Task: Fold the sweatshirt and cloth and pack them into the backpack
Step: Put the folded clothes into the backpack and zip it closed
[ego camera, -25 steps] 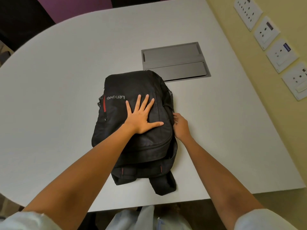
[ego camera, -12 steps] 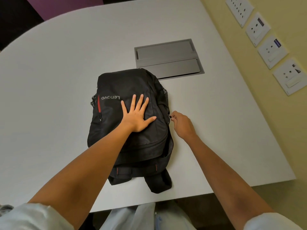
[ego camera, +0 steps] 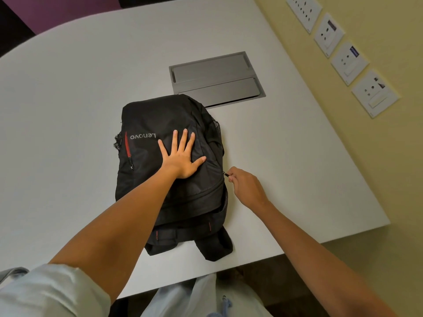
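Right hand (ego camera: pixel 246 187) apparently pinching zipper pull (ego camera: pixel 225 174), backpack (ego camera: pixel 160 124) just left

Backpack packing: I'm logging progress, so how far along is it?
Looks done: no sweatshirt or cloth lies on the table, so they are presumably inside the backpack. In hand: left hand presses the front flat while right hand pinches the zipper pull. Left: finishing the zip.

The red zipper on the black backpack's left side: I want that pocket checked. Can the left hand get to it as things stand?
Probably yes. The left hand lies flat on the black backpack, close to the red zipper, with only bare fabric between them.
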A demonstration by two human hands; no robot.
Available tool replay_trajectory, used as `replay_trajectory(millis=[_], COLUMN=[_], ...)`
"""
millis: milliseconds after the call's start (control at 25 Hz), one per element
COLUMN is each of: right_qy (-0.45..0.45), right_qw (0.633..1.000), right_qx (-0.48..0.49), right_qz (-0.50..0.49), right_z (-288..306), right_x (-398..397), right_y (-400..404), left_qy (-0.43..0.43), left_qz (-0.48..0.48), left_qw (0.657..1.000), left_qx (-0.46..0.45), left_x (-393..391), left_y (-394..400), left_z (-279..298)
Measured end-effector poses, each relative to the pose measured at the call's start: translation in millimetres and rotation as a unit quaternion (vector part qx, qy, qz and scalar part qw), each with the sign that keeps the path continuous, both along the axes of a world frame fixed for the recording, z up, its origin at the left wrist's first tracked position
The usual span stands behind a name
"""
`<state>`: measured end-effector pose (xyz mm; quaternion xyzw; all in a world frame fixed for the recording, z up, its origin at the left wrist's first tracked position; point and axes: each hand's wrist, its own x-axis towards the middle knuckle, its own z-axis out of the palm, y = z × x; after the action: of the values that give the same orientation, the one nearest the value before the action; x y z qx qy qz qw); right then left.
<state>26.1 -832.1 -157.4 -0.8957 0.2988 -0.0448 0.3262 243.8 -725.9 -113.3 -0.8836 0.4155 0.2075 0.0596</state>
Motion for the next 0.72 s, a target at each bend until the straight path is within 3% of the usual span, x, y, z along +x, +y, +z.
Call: replay_trajectory(millis=[520, 720], right_qy=[-0.044, -0.060], right_qw=[0.997, 0.996], right_qx=[0.060, 0.058], right_qz=[0.000, -0.004], right_z=[13, 13], right_x=[-80, -83], right_y=[70, 84], left_qy=[-0.007, 0.017], left_qz=[-0.009, 0.019], left_qw=[1.000, 0.997], left_qx=[-0.003, -0.066], left_x=[-5, -42], left_y=[6, 23], left_z=[6, 13])
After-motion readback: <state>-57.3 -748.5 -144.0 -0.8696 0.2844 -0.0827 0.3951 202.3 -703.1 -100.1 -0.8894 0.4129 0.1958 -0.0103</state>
